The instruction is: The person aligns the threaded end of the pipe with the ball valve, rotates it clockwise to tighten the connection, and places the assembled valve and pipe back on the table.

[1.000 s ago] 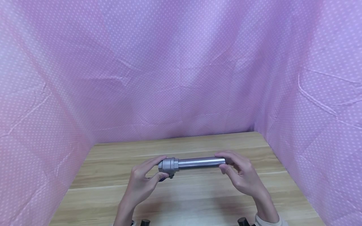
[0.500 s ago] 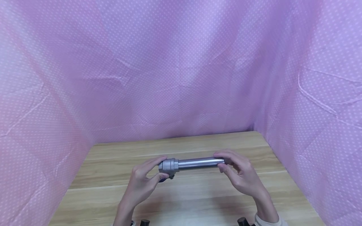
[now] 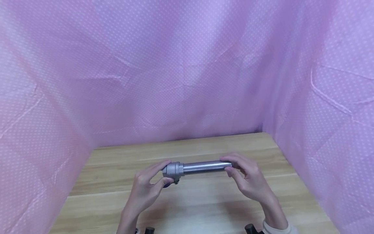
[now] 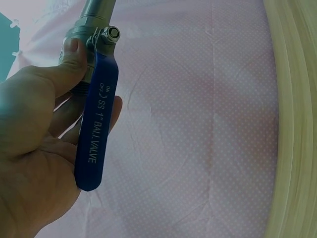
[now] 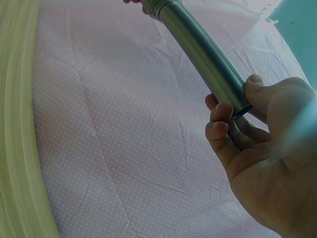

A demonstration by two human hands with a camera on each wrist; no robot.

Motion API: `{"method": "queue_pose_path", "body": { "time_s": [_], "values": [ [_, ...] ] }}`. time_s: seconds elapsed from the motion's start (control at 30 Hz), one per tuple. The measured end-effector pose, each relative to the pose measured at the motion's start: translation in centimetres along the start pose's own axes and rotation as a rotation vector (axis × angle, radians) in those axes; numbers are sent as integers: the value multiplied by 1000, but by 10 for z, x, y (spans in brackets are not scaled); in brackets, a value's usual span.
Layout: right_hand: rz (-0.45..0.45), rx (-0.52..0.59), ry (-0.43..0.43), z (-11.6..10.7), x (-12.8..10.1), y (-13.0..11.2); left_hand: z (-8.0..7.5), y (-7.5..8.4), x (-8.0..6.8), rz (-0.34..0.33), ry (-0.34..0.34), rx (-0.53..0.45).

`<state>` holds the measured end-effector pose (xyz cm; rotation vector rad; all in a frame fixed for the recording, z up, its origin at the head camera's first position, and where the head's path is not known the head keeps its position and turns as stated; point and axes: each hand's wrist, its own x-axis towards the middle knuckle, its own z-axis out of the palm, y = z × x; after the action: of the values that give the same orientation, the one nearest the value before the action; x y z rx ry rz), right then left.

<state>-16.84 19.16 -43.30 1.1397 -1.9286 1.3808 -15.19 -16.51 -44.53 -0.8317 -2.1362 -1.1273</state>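
Head view: ball valve (image 3: 173,170) and pipe (image 3: 204,167) (level) between both hands.

A pipe (image 3: 204,167) lies crosswise above the desk (image 3: 187,201), valve (image 3: 173,170) at its left end, curtain (image 3: 187,71) behind.

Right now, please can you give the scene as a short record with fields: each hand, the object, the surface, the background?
left hand: grips the ball valve body
right hand: holds the far end of the metal pipe
object: pipe joined to valve, held level above the wooden table
valve handle: blue, printed "SS 1" BALL VALVE"
background: pink dotted cloth
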Motion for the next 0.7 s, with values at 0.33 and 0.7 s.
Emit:
{"method": "queue_pose_path", "body": {
  "time_s": [0.33,0.7],
  "values": [
    [0,72,23,2,-2,1,1,0,-2,-5,30,-5],
    [0,-15,26,4,-2,0,1,0,-2,-3,41,-4]
  ]
}}
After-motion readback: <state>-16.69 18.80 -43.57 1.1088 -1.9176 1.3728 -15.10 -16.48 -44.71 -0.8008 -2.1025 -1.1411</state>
